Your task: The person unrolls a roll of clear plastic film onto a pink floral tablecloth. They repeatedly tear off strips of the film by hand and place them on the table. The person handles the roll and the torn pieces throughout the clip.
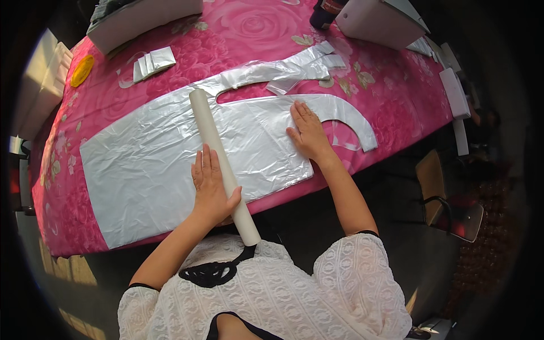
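A thin, shiny white plastic apron lies spread and wrinkled across the table, its neck loop and straps reaching to the right. Slanting over it is a long off-white tube, whose near end juts past the table edge to my clothing. My left hand rests open along the tube's left side, fingers stretched out and thumb against the tube. Further right, my right hand lies flat and open on the plastic, just left of the loop's curved cutout.
A pink floral tablecloth covers the table. Folded white plastic packets and an oval yellow object sit at the far left. White boxes and a dark bottle stand at the back. A chair is off to the right.
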A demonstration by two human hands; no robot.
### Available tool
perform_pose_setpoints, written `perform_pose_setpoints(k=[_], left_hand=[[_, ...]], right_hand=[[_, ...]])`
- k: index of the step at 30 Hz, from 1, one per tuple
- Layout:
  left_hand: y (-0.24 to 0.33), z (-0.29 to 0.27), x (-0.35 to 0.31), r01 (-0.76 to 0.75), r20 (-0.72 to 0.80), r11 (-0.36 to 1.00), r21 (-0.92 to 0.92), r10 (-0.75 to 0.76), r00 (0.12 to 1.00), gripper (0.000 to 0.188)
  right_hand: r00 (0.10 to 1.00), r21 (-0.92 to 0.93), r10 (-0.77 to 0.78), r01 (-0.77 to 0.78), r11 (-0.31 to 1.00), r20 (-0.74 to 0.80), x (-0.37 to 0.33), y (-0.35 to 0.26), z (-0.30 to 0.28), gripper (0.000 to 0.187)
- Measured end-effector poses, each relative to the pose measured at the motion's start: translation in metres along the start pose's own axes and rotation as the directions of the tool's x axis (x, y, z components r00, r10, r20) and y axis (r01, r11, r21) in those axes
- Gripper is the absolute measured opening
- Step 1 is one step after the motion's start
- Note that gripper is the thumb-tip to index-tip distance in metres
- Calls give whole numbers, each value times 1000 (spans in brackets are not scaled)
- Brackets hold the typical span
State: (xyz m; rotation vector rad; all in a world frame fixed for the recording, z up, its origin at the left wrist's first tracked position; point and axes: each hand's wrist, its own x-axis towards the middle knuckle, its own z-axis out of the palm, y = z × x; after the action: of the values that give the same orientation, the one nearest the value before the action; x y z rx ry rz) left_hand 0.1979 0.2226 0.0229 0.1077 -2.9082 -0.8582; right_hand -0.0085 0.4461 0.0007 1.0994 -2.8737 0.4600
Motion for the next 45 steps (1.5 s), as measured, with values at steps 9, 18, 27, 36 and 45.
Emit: perform_pose_setpoints(k=[9,18,27,36,45], left_hand=[[0,4,1,-30,-33,998,-54,28,999,94],[5,-2,2,-146,-97,987,-66,140,985,86],[6,-56,3,569,564,66,-819,-82,821,42],[-148,-153,-66,700,556,287,-653,-446,701,20],[-206,-191,-85,711,443,558,-429,-556,703,15]], right_hand=[[876,-132,303,-374,918,-375,-39,120,-25,29],[888,259,408,-352,900,-211,-13,-29,-62,14],[934,701,-343,182,690,95,-49,-199,-47,23],[989,178,94,-114,978,117,-85,-191,-47,50],[794,346,168,-431,834,584,-95,-193,-25,43]])
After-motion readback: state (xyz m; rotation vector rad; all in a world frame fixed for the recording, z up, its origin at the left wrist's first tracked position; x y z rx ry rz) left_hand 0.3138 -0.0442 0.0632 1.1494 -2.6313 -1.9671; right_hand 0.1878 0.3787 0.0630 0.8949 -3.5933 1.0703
